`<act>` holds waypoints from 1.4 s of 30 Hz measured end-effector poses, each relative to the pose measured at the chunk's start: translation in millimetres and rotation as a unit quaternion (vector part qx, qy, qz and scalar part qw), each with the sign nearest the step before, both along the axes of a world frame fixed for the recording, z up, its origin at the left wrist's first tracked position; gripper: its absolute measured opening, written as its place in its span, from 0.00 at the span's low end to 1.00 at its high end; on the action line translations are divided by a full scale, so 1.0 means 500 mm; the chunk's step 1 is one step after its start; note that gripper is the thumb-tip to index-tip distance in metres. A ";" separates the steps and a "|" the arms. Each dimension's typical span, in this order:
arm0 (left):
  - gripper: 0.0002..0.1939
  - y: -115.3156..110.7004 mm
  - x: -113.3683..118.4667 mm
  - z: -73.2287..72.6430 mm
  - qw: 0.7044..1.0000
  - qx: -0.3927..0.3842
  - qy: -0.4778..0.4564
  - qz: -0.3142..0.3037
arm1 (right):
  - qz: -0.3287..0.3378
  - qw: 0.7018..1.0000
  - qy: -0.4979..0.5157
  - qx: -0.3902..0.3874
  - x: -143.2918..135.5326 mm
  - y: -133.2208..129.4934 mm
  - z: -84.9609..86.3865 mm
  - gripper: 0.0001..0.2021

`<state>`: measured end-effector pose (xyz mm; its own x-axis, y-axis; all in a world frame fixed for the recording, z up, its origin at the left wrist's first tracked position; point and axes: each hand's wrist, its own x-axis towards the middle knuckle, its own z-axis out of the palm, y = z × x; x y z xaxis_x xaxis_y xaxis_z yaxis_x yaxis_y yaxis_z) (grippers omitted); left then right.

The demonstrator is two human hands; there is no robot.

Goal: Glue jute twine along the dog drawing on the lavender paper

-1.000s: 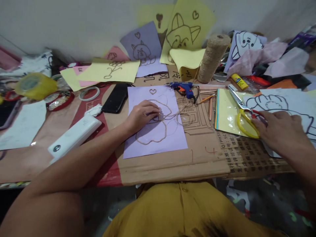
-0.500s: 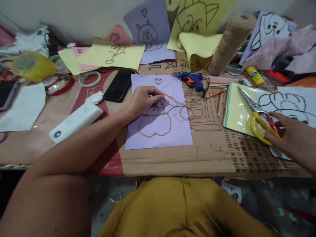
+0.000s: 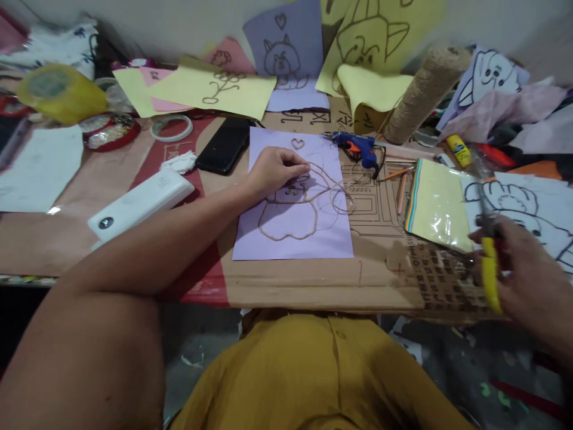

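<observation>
On the cardboard lies a purple sheet of paper (image 3: 250, 242) bearing a figure outlined in brown twine. My left hand (image 3: 280, 170) rests over the upper part of that figure, its fingers pinching a strand of twine (image 3: 319, 169). The loose twine trails right and coils at the sheet's right edge. At the far right my right hand (image 3: 521, 257) grips a pair of scissors (image 3: 490, 272) with yellow and red handles, held up off the surface. The blades are blurred and point away from me.
A blue glue gun (image 3: 360, 148) lies beyond the sheet, near pencils (image 3: 397, 173) and a thick spool of twine (image 3: 427, 95). Packed coloured paper (image 3: 441, 203) sits right. A black phone (image 3: 224, 146), white power bank (image 3: 142, 206) and tape ring (image 3: 172, 128) lie left. Drawings lean on the wall.
My right hand has lifted the scissors off the paper pack and turned them more upright. My left hand keeps its pinch on the twine. The whole view has shifted slightly.
</observation>
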<state>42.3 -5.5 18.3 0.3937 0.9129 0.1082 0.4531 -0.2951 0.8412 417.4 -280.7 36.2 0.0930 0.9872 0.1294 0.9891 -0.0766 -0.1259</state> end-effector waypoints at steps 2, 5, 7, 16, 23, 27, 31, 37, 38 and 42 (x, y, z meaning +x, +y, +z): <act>0.07 0.003 0.001 -0.007 1.000 -0.007 -0.013 0.003 | 0.077 0.997 0.000 0.010 -0.062 0.041 0.015 0.30; 0.08 0.007 0.001 -0.016 0.999 -0.014 -0.031 0.007 | 0.157 0.987 -0.027 -0.008 -0.138 0.102 0.017 0.28; 0.08 0.009 0.001 -0.021 0.999 -0.018 -0.047 0.011 | 0.181 0.982 -0.043 -0.024 -0.176 0.137 0.013 0.26; 0.03 0.004 0.001 -0.024 0.996 -0.023 -0.081 0.018 | 0.141 0.974 -0.127 -0.123 -0.276 0.224 0.039 0.23; 0.03 0.004 0.002 -0.021 0.997 -0.012 -0.069 0.025 | 0.137 0.973 -0.118 -0.141 -0.277 0.224 0.047 0.23; 0.03 0.004 0.001 -0.023 0.997 -0.013 -0.074 0.023 | 0.123 0.973 -0.119 -0.153 -0.271 0.223 0.046 0.23; 0.04 0.006 0.002 -0.028 0.996 -0.021 -0.087 0.021 | 0.126 0.974 -0.109 -0.151 -0.275 0.239 0.037 0.25; 0.05 0.008 0.001 -0.033 0.996 -0.018 -0.084 0.018 | 0.134 0.974 -0.097 -0.154 -0.285 0.261 0.030 0.24; 0.05 0.008 0.001 -0.033 0.996 -0.018 -0.086 0.018 | 0.134 0.974 -0.096 -0.155 -0.286 0.263 0.029 0.25; 0.03 0.008 0.001 -0.034 0.995 -0.026 -0.096 0.021 | 0.135 0.973 -0.098 -0.157 -0.286 0.269 0.025 0.25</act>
<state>43.1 -1.7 1.2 0.3312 0.9345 0.1303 0.2940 -0.2334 0.9269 274.6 -146.4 48.8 -0.1721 0.9657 -0.1945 0.9811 0.1858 0.0546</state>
